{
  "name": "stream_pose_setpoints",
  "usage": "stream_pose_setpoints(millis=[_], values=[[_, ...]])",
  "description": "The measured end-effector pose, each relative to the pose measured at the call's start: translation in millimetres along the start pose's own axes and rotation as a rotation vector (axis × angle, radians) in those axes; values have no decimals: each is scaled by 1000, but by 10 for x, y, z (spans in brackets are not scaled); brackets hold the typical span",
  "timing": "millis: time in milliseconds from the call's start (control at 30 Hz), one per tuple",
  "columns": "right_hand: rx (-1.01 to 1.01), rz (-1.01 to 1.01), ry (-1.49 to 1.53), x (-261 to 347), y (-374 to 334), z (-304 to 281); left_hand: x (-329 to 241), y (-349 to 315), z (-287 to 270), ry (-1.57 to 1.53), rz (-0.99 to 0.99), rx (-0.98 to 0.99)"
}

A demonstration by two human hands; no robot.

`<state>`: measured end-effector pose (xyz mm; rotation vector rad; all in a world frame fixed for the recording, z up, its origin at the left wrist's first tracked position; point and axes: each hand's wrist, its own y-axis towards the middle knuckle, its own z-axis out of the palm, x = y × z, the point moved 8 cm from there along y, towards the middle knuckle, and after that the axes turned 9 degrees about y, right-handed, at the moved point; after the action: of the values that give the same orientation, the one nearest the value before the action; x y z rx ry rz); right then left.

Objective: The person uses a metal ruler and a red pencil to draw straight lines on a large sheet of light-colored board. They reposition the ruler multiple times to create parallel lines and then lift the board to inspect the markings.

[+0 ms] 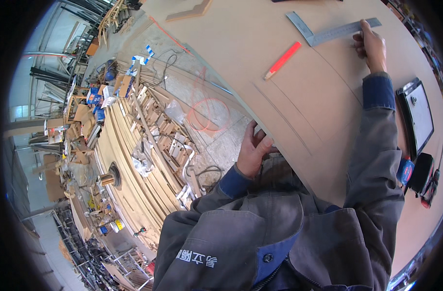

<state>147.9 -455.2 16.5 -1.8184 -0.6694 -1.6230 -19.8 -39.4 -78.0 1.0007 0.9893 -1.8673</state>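
Note:
A large brown board point(323, 111) spreads out in front of me, with several thin dark lines drawn on it. Toward its far right, my right hand point(373, 47) pinches the end of the long ruled blade of a metal try square point(335, 33), which lies flat. The thick stock of the square points away to the upper left. A red carpenter's pencil point(282, 60) lies loose on the board, left of the square. At the board's near left edge is my left hand point(253, 151), its thumb and fingers bent around that edge; some fingertips are hidden.
On the right lie a black-framed case point(415, 116), a blue-and-red tool point(405, 169) and a black pouch point(421, 173). An angled wooden piece point(190, 10) sits at the far left. Below, long timber strips point(129, 160), offcuts and an orange hose point(209, 115) occupy the floor area.

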Motion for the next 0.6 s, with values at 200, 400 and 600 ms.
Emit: stream_pose_setpoints(millis=[200, 400, 600], values=[[42, 14, -67, 13, -159, -35, -70, -26, 10, 62, 20, 33], [364, -52, -101, 38, -435, 41, -73, 37, 3, 103, 16, 43], [741, -96, -531, 204, -1666, 88, 136, 65, -410, 329, -30, 14]])
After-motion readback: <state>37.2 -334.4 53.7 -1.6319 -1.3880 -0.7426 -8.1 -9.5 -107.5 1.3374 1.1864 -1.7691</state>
